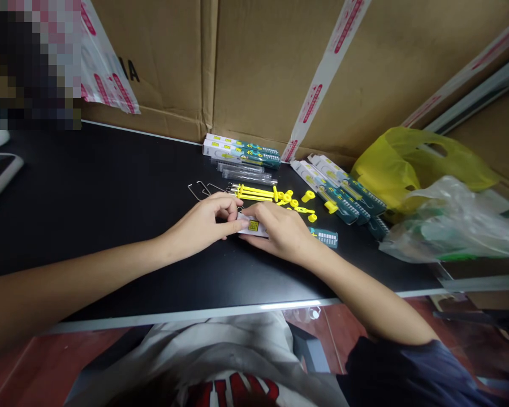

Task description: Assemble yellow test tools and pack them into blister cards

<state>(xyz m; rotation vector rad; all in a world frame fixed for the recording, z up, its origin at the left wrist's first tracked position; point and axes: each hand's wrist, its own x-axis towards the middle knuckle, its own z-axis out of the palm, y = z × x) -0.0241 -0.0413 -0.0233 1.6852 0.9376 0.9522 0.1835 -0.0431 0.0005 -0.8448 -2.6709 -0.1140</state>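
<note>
A slim white-and-green cardboard box (326, 237) lies near the front of the black table, with printed characters on it. My right hand (282, 229) is closed around the box from above, covering its middle. At the box's white left end, my left hand (212, 217) has its fingers curled and its thumb against the end. The flap there is mostly hidden by the fingers. Just beyond my hands lie several yellow plastic rods (254, 194), loose yellow caps (308, 196), bent metal hooks (199, 189) and clear plastic tubes (248, 174).
Similar boxes (241, 151) are stacked at the back, and more boxes (343, 189) lie to the right. Beside those are a yellow plastic bag (390, 164) and a clear bag (453, 220). Large cardboard (263, 73) stands behind the table. A white-edged device (0, 175) is at far left.
</note>
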